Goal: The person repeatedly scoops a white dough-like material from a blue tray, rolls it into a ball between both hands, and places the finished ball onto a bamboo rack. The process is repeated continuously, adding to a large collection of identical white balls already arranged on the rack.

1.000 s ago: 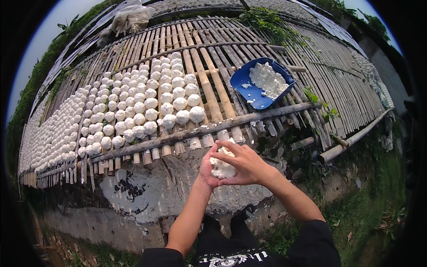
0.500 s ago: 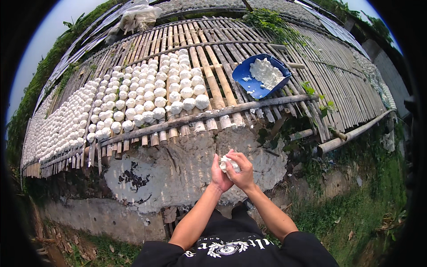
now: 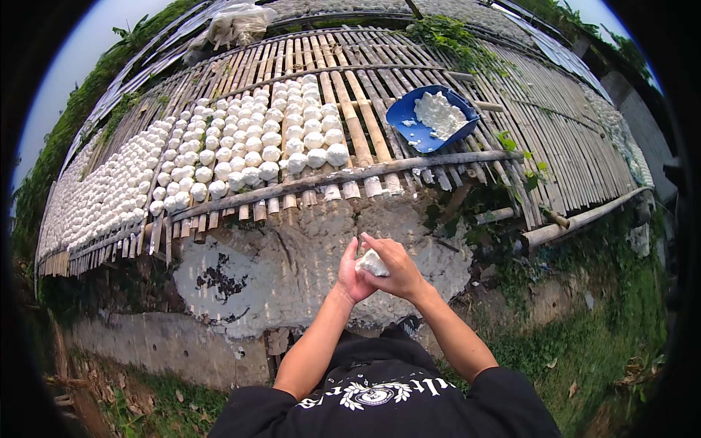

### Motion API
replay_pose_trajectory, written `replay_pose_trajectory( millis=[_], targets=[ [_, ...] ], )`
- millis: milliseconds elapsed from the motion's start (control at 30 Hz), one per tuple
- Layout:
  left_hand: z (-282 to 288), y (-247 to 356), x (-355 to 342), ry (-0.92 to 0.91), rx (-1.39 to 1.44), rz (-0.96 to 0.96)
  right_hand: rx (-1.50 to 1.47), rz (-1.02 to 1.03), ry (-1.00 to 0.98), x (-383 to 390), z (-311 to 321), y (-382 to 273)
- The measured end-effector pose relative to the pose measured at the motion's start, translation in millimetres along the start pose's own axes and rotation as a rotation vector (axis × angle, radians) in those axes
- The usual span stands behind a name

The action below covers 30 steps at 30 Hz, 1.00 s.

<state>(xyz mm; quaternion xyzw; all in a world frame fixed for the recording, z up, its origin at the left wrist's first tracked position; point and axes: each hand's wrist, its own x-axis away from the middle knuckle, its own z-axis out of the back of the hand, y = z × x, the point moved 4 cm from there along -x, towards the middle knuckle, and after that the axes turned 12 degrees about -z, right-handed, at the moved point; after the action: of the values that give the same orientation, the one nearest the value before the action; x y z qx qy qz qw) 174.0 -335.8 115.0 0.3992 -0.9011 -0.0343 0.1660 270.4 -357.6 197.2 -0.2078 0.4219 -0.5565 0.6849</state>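
Note:
Between my two hands is a white lump of dough-like paste [image 3: 373,263], partly covered by the fingers. My left hand [image 3: 352,275] cups it from the left and below. My right hand [image 3: 398,269] wraps over it from the right, with its fingers bent across the top. Both hands are in front of my body, short of the rack's near edge. On the bamboo rack [image 3: 365,109] sit rows of white balls [image 3: 252,159] of similar size. A blue scoop-shaped container [image 3: 410,133] holds more crumbly white paste [image 3: 440,115], to the right of the balls.
A bamboo pole [image 3: 343,175] runs along the rack's front edge. Below lies pale, caked ground [image 3: 292,270], with a low concrete ledge [image 3: 168,350] to the left. Green vines [image 3: 453,44] grow over the rack, and a pale plastic bag [image 3: 237,25] lies at the far left.
My hands have shifted slightly left around the white lump, and the right hand has turned over it. The view has tilted a little; rack and container stay put.

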Motion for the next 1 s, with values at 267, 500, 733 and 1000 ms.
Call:
replay_pose_trajectory(
  millis=[267, 500, 733, 1000],
  targets=[
    [14.0, -9.9, 3.1, 0.132, -0.027, -0.115, -0.074, -0.319, 0.070, 12.7, -3.6, 2.2],
    [10.3, 7.8, 5.2, 0.108, -0.274, -0.315, -0.046, -0.443, 0.092, 11.3, 4.1, -2.5],
    [-8.2, -0.2, 6.9, 0.057, -0.185, -0.093, 0.312, 0.088, 0.033, 11.5, 14.1, -19.2],
    [4.1, -29.9, 8.1, 0.182, -0.008, -0.196, -0.009, -0.111, 0.139, 18.0, 15.0, -4.8]
  ],
)
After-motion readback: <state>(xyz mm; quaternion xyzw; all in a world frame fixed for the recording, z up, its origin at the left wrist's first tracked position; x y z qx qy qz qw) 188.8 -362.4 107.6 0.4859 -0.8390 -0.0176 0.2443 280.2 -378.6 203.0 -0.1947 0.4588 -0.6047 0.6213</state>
